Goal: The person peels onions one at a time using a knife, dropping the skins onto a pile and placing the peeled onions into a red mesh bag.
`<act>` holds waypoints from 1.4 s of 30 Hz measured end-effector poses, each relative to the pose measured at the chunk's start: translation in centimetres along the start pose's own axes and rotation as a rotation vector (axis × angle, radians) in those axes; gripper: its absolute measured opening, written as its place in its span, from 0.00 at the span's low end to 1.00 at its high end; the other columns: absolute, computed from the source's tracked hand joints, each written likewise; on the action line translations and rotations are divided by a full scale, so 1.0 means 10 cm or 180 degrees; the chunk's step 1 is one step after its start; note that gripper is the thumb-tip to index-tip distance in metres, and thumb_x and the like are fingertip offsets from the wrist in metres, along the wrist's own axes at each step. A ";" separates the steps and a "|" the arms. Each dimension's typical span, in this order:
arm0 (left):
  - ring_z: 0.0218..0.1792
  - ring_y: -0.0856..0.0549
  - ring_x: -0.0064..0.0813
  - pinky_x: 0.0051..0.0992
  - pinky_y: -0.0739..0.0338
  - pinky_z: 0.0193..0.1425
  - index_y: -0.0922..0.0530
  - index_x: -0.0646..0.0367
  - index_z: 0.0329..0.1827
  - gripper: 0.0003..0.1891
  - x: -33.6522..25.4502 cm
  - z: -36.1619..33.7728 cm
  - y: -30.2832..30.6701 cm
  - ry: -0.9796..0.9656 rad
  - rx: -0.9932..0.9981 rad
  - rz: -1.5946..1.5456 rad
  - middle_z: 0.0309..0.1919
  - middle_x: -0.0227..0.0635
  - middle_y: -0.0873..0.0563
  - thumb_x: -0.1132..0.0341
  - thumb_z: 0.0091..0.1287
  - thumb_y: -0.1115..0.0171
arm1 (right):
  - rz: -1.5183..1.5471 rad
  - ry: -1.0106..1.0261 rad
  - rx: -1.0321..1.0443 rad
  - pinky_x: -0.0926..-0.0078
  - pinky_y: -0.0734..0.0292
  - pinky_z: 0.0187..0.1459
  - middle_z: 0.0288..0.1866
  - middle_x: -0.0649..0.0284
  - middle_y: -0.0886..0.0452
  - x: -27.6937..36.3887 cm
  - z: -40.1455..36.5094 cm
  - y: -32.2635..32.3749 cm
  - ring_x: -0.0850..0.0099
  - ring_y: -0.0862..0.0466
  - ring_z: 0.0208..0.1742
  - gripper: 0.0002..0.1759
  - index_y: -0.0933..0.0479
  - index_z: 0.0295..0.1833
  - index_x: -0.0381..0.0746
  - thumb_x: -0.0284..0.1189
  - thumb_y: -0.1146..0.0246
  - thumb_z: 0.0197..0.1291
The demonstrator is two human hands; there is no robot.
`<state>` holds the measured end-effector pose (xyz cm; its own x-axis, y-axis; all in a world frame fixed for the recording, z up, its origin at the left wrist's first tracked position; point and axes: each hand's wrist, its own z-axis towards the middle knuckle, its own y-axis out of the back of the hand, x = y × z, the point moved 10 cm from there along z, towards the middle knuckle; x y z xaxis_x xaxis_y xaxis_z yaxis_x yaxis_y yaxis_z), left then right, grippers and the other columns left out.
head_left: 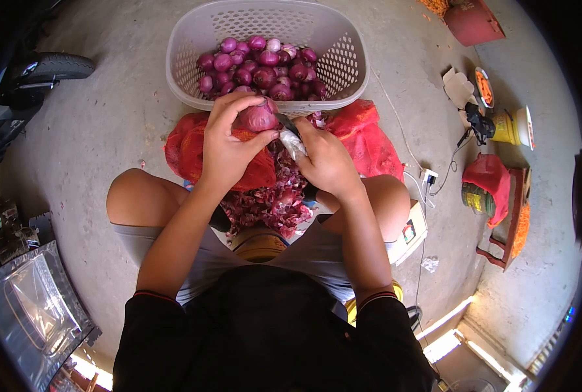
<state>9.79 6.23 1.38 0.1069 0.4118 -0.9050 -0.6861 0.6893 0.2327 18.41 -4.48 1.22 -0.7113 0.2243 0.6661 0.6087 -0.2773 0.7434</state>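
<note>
Between thumb and fingers, my left hand (pixel 229 140) holds a red onion (pixel 259 116) just in front of the basket's near rim. My right hand (pixel 327 157) is wrapped round a small knife (pixel 291 138), whose handle is covered in something whitish. Its dark blade points up and left, close beside the onion. Beyond both hands, a grey perforated basket (pixel 268 14) contains many purple-red onions (pixel 265 77). Below the hands lies a heap of onion skins (pixel 274 206), between a red mesh bag (pixel 186 147) on the left and more red mesh (pixel 369 140) on the right.
A motorcycle wheel (pixel 59 66) stands at the upper left. On the right are a power socket (pixel 428 176) with cables, a yellow bucket (pixel 506 127), a red cloth (pixel 490 179) over a container, and a small wooden stand (pixel 518 215). A cardboard box (pixel 411 234) sits beside my right knee.
</note>
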 end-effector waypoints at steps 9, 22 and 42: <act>0.57 0.24 0.28 0.29 0.23 0.59 0.26 0.64 0.55 0.27 0.07 -0.01 0.00 0.0211 -0.0032 -0.0432 0.56 0.36 0.28 0.80 0.50 0.28 | -0.0214 -0.0134 0.0137 0.50 0.27 0.36 0.28 0.43 0.21 0.03 -0.01 -0.05 0.46 0.20 0.35 0.20 0.35 0.50 0.29 0.24 0.41 0.50; 0.51 0.21 0.25 0.25 0.23 0.56 0.31 0.63 0.59 0.24 0.36 -0.08 -0.06 0.1112 -0.0321 -0.2101 0.50 0.36 0.21 0.77 0.60 0.34 | -0.0149 0.0005 -0.0260 0.51 0.25 0.32 0.26 0.45 0.22 0.11 -0.02 -0.11 0.47 0.19 0.31 0.20 0.36 0.49 0.29 0.26 0.41 0.53; 0.54 0.21 0.26 0.28 0.26 0.59 0.29 0.60 0.63 0.25 0.31 0.03 0.01 0.1255 -0.0195 -0.2322 0.56 0.35 0.22 0.76 0.61 0.36 | 0.0351 -0.0105 -0.0210 0.53 0.26 0.36 0.29 0.45 0.22 -0.09 -0.02 0.07 0.47 0.20 0.35 0.18 0.29 0.46 0.35 0.26 0.40 0.47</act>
<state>10.23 7.74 -1.32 0.2878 -0.3728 -0.8822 -0.5813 0.6640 -0.4702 19.42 -5.07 1.16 -0.6286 0.2194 0.7461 0.6574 -0.3627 0.6605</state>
